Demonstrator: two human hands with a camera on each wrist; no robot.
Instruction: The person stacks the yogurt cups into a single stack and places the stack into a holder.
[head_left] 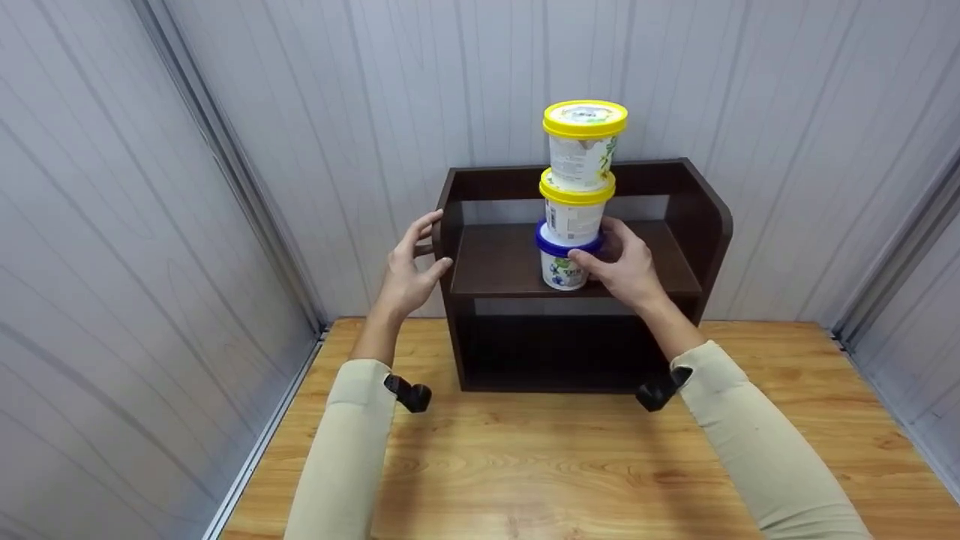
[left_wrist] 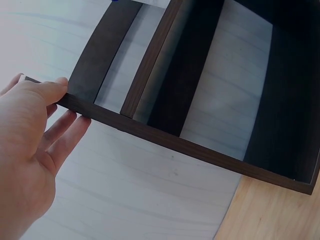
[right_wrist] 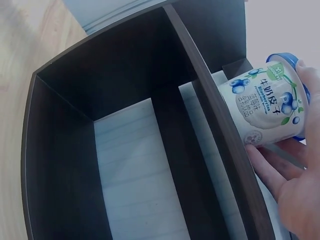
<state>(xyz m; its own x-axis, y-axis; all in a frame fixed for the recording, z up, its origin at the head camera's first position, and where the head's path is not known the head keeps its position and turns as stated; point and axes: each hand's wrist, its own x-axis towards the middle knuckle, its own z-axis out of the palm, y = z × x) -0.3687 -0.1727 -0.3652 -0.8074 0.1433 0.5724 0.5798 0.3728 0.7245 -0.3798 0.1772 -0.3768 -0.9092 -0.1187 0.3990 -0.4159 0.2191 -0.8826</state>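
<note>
A dark brown two-tier shelf [head_left: 495,262] stands against the back wall. On its upper board sits a stack of three lidded tubs. The lowest is a blue-lidded blueberry yogurt tub [head_left: 562,274]; above it are a yellow-lidded tub [head_left: 573,219] and another yellow-lidded tub [head_left: 581,159] on top. My right hand [head_left: 632,264] holds the blue-lidded tub from the right, thumb in front, the other fingers partly hidden behind. With my left hand [head_left: 409,276] I grip the front edge of the shelf's left side panel [left_wrist: 160,142], thumb on one face and fingers on the other.
The shelf rests on a wood-grain tabletop [head_left: 517,465]. Pale grey panelled walls [head_left: 375,97] enclose the back and both sides. A small black camera [head_left: 411,394] is worn at the left cuff, another camera [head_left: 660,390] at the right cuff.
</note>
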